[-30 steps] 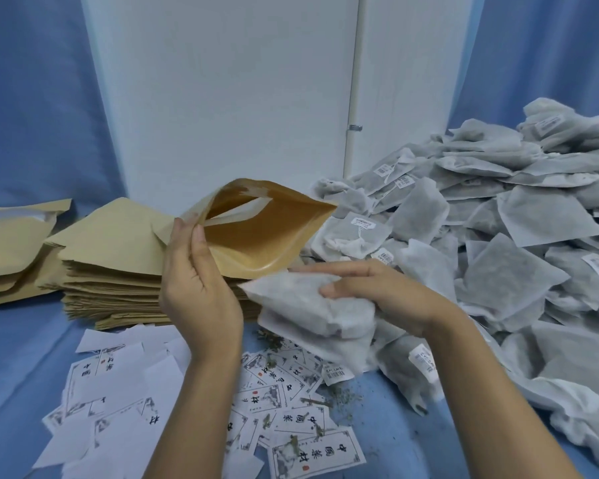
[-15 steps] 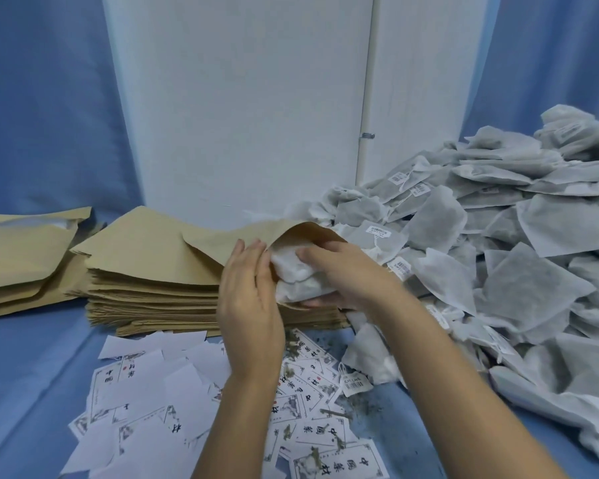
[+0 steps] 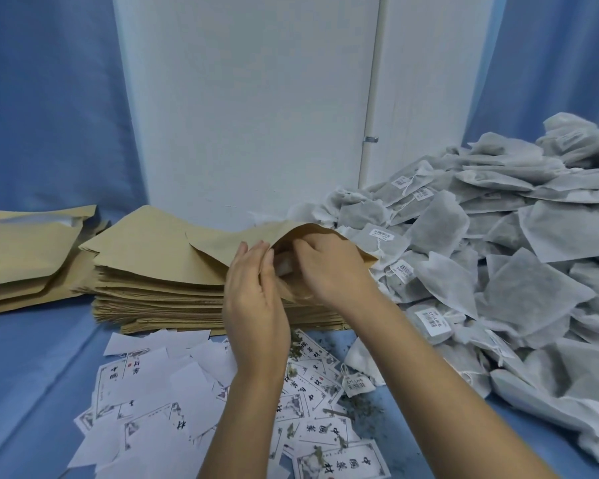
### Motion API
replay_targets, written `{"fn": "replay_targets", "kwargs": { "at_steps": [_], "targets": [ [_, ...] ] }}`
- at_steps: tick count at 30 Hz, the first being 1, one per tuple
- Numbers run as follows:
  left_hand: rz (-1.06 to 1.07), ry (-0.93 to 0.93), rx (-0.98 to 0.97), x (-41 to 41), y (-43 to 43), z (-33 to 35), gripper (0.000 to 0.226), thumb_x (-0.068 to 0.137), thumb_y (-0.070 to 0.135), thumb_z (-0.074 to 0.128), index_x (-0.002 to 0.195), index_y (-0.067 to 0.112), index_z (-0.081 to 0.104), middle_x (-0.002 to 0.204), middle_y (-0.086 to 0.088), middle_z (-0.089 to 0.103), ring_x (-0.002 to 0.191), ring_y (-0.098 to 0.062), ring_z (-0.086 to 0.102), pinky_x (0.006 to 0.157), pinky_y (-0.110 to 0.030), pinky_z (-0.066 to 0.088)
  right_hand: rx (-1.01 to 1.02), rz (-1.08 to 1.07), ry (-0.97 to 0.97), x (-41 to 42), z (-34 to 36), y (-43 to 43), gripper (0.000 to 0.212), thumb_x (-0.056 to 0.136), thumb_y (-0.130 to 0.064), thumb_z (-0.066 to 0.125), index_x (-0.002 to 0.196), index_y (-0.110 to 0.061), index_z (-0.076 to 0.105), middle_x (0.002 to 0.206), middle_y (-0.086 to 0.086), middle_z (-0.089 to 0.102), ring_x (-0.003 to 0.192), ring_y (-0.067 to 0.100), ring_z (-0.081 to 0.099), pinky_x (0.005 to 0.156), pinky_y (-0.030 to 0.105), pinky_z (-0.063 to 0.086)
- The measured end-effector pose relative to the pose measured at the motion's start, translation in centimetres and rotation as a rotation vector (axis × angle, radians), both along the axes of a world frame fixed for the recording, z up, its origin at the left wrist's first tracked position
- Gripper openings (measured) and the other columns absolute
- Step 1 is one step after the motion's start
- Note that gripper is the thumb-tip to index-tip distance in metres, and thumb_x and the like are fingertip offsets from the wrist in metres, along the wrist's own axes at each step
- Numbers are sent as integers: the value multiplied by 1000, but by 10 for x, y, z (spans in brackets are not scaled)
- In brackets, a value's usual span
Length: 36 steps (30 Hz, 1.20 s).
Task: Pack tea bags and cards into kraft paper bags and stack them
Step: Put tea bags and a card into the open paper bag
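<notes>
An open kraft paper bag [image 3: 222, 242] lies over the stack of flat kraft bags [image 3: 153, 292], its mouth facing right. My left hand [image 3: 253, 302] holds the near edge of the mouth, fingers upward. My right hand [image 3: 329, 267] reaches into the mouth with curled fingers around white tea bags [image 3: 284, 266], which are mostly hidden inside. A big heap of tea bags [image 3: 505, 257] fills the right side. Printed cards [image 3: 153, 392] lie scattered in front on the blue cloth.
Filled kraft bags [image 3: 21, 257] lie piled at the far left. A white panel [image 3: 242, 98] stands behind the stack. Loose tea crumbs [image 3: 360, 407] and a stray tagged tea bag [image 3: 357, 383] lie among the cards. Blue cloth [image 3: 32, 375] covers the table.
My right hand carried the tea bags from in front of the heap into the bag's mouth. The bag dropped from tilted up to lying on the stack, and my left hand followed it.
</notes>
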<state>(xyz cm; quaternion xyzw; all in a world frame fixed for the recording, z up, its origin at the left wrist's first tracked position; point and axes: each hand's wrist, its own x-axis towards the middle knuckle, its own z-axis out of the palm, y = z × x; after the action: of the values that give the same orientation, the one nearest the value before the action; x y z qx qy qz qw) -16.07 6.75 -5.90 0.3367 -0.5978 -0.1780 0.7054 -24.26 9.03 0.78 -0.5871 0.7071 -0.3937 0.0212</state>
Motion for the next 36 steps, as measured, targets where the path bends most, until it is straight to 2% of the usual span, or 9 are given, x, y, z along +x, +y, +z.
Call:
{"fn": "replay_targets", "kwargs": {
  "at_steps": [7,10,14,17,21,24,28,32,36],
  "targets": [
    [113,-1,23,-4,6,2,32,98,24,44,115,8,66,111,17,51,115,-10,53,93,-21,38,320,322,14,-1,-11,-29,33,99,-21,35,122,-14,59,126,12,60,115,30,53,91,32,40],
    [123,-35,72,-3,4,2,32,100,26,44,118,10,65,118,9,61,120,-14,53,92,-21,36,51,320,-6,-3,-17,-24,26,96,-19,42,103,-14,66,105,7,69,98,24,60,77,29,41],
    [111,-18,138,0,2,5,35,100,30,41,119,13,65,125,1,62,124,-14,51,92,-18,34,-573,-65,-152,-14,-40,-3,21,84,-25,40,75,-23,59,71,-7,62,68,7,53,62,24,39],
    [88,38,162,6,-3,7,35,101,29,41,120,11,64,127,-2,61,126,-15,49,94,-11,32,-760,-266,-410,-34,-52,5,18,84,-23,37,71,-27,49,73,-8,53,70,7,48,61,25,32],
    [71,108,191,13,-10,8,37,101,30,41,123,9,62,129,-2,59,124,-7,46,88,8,23,-294,-401,-99,-69,-74,-1,25,89,-17,46,96,-12,69,127,2,51,122,20,40,89,21,28],
    [71,134,190,15,-12,7,37,101,29,42,122,8,63,128,-3,61,123,-10,49,91,2,28,10,-410,294,-79,-88,-6,35,91,-21,47,119,-29,66,160,3,13,145,27,4,114,40,11],
    [67,126,195,15,-12,6,37,101,31,41,119,9,64,124,-3,63,121,-15,53,96,-15,36,108,-367,444,-81,-91,-8,40,93,-27,45,129,-42,55,161,1,-9,145,30,-13,113,50,-5],
    [67,130,201,14,-12,7,36,101,31,42,119,9,64,126,-3,62,122,-14,52,95,-13,35,196,-374,512,-87,-93,-8,43,94,-34,43,137,-40,45,160,4,-14,145,33,-13,113,54,-3],
    [64,137,193,16,-12,8,39,101,33,40,118,8,65,119,-8,65,115,-20,56,99,-34,44,260,-371,475,-89,-90,-9,54,94,-34,43,145,-25,29,159,6,-18,146,29,-17,114,55,3]
  ]
}}
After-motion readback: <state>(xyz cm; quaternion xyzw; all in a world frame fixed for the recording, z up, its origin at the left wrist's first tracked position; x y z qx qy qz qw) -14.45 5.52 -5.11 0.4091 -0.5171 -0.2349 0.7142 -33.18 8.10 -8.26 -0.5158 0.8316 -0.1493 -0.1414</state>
